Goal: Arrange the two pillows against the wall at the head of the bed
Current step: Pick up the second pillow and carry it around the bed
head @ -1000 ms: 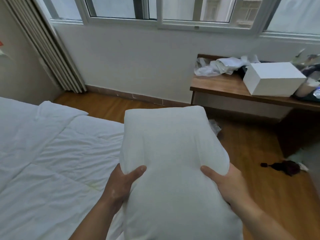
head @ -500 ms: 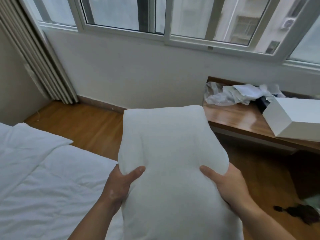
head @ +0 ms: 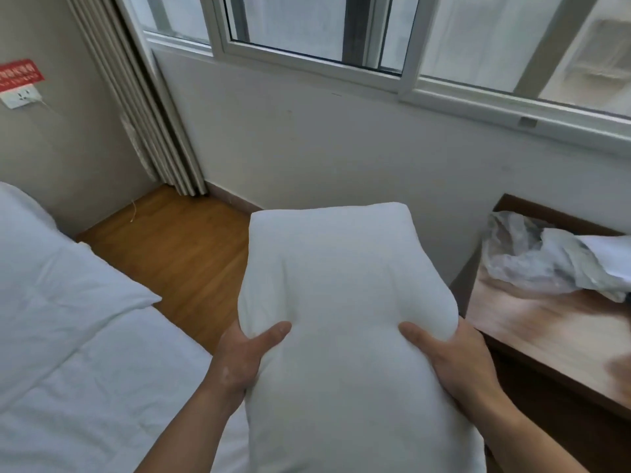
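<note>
I hold a white pillow (head: 341, 319) lengthwise in front of me, in the air beside the bed. My left hand (head: 244, 356) grips its left side and my right hand (head: 454, 360) grips its right side, thumbs pressed into the top. The bed (head: 68, 353) with a white duvet lies to the left. A white rounded shape (head: 17, 206) at the bed's far left edge may be a second pillow; I cannot tell. The wall behind it (head: 61, 138) carries a socket.
A wooden desk (head: 546, 336) stands close on the right with crumpled white plastic (head: 546, 261) on it. Wooden floor (head: 184, 247) runs between bed and window wall. A folded curtain (head: 143, 114) hangs in the corner under the window (head: 375, 39).
The view has swung left and upward: the desk slid to the right edge, the white box left the frame, and the corner wall with the socket came into sight. Both hands keep the same grip.
</note>
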Tool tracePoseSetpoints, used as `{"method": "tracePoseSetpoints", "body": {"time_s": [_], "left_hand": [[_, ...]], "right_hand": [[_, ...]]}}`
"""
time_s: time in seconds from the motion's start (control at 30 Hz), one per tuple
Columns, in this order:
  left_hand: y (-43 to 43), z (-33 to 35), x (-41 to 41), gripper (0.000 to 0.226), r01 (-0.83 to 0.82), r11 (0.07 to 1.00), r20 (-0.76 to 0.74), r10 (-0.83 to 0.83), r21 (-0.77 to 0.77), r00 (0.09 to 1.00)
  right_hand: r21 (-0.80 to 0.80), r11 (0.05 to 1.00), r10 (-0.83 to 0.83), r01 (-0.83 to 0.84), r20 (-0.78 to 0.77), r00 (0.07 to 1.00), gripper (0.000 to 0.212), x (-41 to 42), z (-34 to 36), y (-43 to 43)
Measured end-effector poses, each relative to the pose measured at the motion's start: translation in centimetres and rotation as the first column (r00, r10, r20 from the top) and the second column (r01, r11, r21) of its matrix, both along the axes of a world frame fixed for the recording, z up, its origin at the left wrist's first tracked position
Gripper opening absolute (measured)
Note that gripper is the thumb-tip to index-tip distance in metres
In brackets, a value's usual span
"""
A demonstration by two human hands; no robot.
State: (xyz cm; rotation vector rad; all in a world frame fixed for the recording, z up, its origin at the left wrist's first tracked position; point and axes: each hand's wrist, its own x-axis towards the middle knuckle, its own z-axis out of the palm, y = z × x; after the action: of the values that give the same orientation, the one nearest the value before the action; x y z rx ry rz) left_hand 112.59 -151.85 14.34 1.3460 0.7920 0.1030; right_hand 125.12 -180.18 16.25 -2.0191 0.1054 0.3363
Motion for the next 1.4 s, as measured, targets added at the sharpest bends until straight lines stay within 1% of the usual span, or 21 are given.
{"method": "tracePoseSetpoints", "body": {"time_s": [0.13,0.23,0.4,0.57,0.63,0.7,0.77,0.83,0.93,0.97,1.03,1.07,1.2,1.27,1.4], "left_hand": [[0.1,0.5,6.5,0.089,-0.103,0.995,-0.025,0.103,0.001,0.994],[0.3,0.8,10.2,0.091,-0.168,0.986,-0.032,0.168,-0.005,0.985],[3.1,1.3,14.1,0.093,-0.281,0.96,-0.048,0.281,0.009,0.959],[7.7,0.9,16.4,0.097,-0.41,0.911,-0.066,0.411,0.035,0.909],[10.4,0.6,17.2,0.098,-0.451,0.892,-0.059,0.452,0.027,0.89],[13.7,0.4,18.0,0.099,-0.486,0.874,-0.039,0.486,0.024,0.873],[17.8,0.1,18.6,0.088,-0.521,0.854,-0.028,0.521,0.015,0.853],[22.0,0.4,19.1,0.085,-0.549,0.836,-0.034,0.549,0.014,0.835],[28.0,0.9,18.9,0.096,-0.594,0.804,-0.012,0.594,0.025,0.804],[29.7,1.0,18.8,0.092,-0.608,0.793,-0.01,0.609,0.027,0.793],[32.8,1.3,18.5,0.068,-0.64,0.768,0.002,0.64,0.029,0.769],[34.2,1.4,18.4,0.06,-0.657,0.753,0.002,0.657,0.027,0.754],[40.4,1.3,18.2,0.052,-0.717,0.696,-0.013,0.718,0.03,0.696],[43.7,1.2,18.2,0.054,-0.75,0.661,-0.015,0.751,0.035,0.661],[50.8,1.0,18.9,0.048,-0.802,0.596,-0.023,0.803,0.038,0.596]], "right_hand": [[-0.009,0.993,0.12,-0.12,-0.005,0.993,0.052,9.6,1.0,1.7],[0.01,0.982,0.187,-0.187,-0.011,0.982,0.051,15.1,1.2,3.1],[0.034,0.957,0.29,-0.289,-0.042,0.956,0.05,21.5,0.7,7.8],[0.079,0.91,0.411,-0.406,-0.066,0.909,0.035,26.5,0.6,15.2],[0.084,0.889,0.455,-0.45,-0.059,0.888,0.034,28.2,0.3,19.0],[0.077,0.873,0.486,-0.481,-0.048,0.873,0.04,29.6,0.0,23.4],[0.076,0.858,0.512,-0.508,-0.038,0.858,0.042,30.9,-0.2,28.1],[0.086,0.839,0.541,-0.538,-0.022,0.841,0.038,31.8,0.2,33.0],[0.084,0.803,0.592,-0.59,-0.001,0.806,0.038,32.7,0.7,40.0],[0.086,0.79,0.609,-0.607,0.0,0.793,0.04,32.9,0.8,42.2],[0.085,0.766,0.64,-0.638,0.005,0.769,0.043,33.2,1.1,46.5],[0.084,0.754,0.653,-0.652,0.011,0.757,0.044,33.4,1.2,48.6],[0.084,0.694,0.717,-0.715,0.012,0.697,0.046,34.3,1.1,57.2],[0.092,0.66,0.749,-0.746,0.007,0.663,0.047,34.9,0.8,61.8],[0.096,0.587,0.807,-0.804,0.009,0.59,0.041,36.2,0.4,71.6]]}}
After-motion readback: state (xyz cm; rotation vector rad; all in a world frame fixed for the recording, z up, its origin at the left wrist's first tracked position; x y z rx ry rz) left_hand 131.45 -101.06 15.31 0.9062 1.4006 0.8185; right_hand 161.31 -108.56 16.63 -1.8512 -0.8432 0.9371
